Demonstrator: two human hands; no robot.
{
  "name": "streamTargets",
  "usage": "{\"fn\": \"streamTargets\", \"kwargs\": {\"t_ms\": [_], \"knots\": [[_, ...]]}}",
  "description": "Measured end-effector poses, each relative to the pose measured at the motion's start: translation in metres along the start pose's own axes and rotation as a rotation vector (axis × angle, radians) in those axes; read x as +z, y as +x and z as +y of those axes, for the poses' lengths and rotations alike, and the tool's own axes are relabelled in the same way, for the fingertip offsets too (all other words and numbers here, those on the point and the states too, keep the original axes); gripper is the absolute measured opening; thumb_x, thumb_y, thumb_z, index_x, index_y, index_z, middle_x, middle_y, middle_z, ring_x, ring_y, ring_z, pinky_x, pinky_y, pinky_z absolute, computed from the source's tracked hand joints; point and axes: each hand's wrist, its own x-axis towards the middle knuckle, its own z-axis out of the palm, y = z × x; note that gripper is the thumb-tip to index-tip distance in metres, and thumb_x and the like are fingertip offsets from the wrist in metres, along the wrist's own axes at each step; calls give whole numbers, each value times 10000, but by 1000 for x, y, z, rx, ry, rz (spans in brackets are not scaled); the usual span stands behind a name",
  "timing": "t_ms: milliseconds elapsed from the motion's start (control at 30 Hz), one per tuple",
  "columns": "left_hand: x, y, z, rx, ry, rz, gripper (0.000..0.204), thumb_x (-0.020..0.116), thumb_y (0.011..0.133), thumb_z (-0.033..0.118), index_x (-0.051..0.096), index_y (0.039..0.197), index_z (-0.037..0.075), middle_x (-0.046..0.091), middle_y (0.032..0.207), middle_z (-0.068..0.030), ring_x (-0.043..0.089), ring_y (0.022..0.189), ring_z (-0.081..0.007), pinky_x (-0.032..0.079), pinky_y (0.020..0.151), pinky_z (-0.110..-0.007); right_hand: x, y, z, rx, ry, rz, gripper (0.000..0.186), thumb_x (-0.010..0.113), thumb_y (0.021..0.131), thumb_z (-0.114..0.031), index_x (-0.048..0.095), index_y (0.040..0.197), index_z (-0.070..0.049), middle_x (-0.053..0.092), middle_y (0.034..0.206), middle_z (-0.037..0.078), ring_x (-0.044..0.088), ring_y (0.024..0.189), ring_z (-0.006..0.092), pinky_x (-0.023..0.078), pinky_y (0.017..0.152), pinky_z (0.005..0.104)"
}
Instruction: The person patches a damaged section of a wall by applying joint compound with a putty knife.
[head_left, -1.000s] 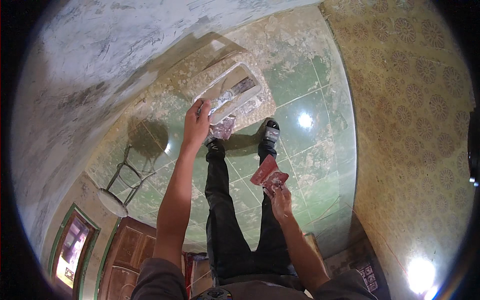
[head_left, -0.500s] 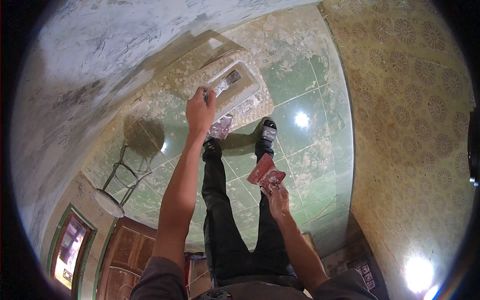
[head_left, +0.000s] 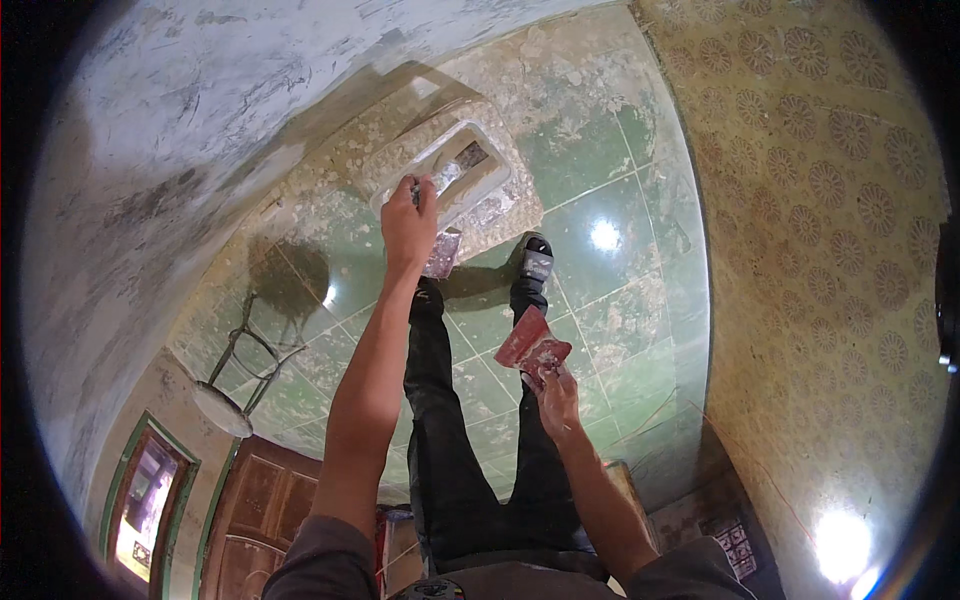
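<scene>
My left hand (head_left: 410, 220) is closed on the handle of a putty-smeared scraper (head_left: 470, 154), whose dark blade is inside a pale rectangular tray (head_left: 493, 177) above my feet. The tray rests on a speckled, stained slab (head_left: 525, 200). A pinkish, putty-smeared piece (head_left: 441, 255) shows at the tray's lower edge, partly behind my hand. Lower and to the right, my right hand (head_left: 556, 400) holds a red spreader (head_left: 530, 345) crusted with pale material, in front of my right leg.
A metal stool (head_left: 222, 405) with a round seat is at the left. A mottled pale wall (head_left: 180, 120) curves along the upper left, a patterned wall (head_left: 820, 250) along the right. Stained green tiles (head_left: 590, 250) cover the floor. A door (head_left: 255, 510) and window (head_left: 145, 490) appear at the lower left.
My left hand has moved up and slightly right with the scraper handle, and the blade sits further up within the tray. My right hand with the red spreader has barely moved.
</scene>
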Motion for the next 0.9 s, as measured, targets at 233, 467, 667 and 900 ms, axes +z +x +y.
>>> {"fn": "streamTargets", "kwargs": {"t_ms": [233,467,667,900], "knots": [[-25,-7,-1,-135,-158,-50,300,539,1001,261,630,944,-19,564,648,-98,528,588,-174,443,594,-329,-5,1,4,-3,27,-42,468,562,922,-102,437,1370,-58,561,1242,52,566,1144,194,478,1004,409],[-54,-23,-12,-419,-565,-127,408,528,1015,355,602,1199,-2,622,986,-34,549,848,-106,473,716,-284,17,3,-16,-19,22,-26,476,584,912,-137,450,1362,-65,568,1238,57,569,1147,188,478,996,428],[-95,-53,2,-215,-670,-398,366,463,1049,258,497,1316,11,576,1135,-76,548,938,-127,471,831,-283,79,17,-89,-176,46,-91,436,578,923,-161,494,1332,-36,589,1243,84,602,1125,207,530,902,390],[-123,-73,12,115,-448,-458,318,530,990,64,508,1306,41,538,1248,-104,527,1137,-191,411,978,-313,139,24,-146,-207,42,-328,325,469,984,-180,545,1257,-22,632,1139,85,641,1001,188,539,769,324]]}}
